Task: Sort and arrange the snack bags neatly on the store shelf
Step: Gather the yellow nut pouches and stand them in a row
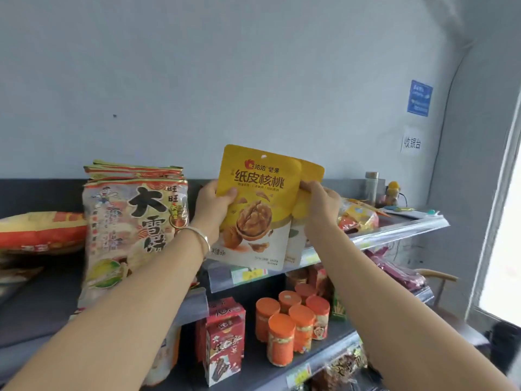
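My left hand (212, 206) grips the left edge of a yellow walnut snack bag (258, 204) and holds it upright over the top shelf's front edge (394, 235). Right behind it stands a second yellow bag (310, 173), and my right hand (320, 204) pinches that one at its left side. A silver bangle is on my left wrist. To the left, a row of tall rice-cracker bags (132, 221) stands upright on the shelf.
A red and yellow bag (39, 230) lies flat at far left. Red snack packs (358, 218) lie to the right of my hands. On the shelf below stand orange-lidded tubs (293, 323) and red boxes (224, 340). A bottle and small figure sit at the far right.
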